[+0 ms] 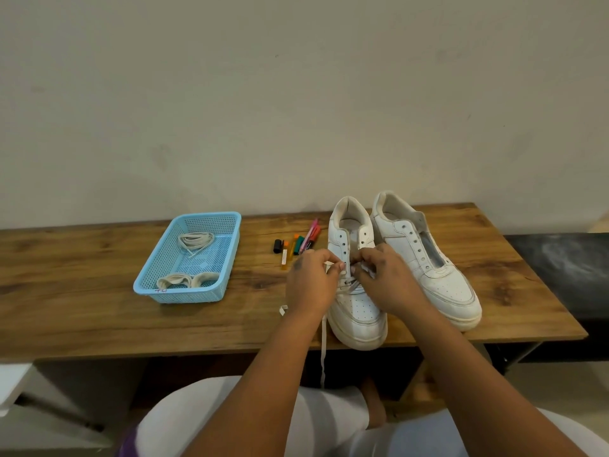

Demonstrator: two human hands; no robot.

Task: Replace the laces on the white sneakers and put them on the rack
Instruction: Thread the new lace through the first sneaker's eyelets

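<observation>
A wooden table (99, 324) with a dark knotty grain stands against a plain off-white wall (296, 94), with a black bench-like surface (560, 268) at its right end.

Coloured marker pens (298, 244) lie in a loose cluster on the wooden worktop (99, 245). A plain pale wall (296, 94) rises behind it.

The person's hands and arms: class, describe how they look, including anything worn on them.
Both arms are bare as far as the frame shows, with no sleeves, watch or bracelets. The left hand has a small dark mark on its back. The right hand shows no rings. No gloves.
</observation>
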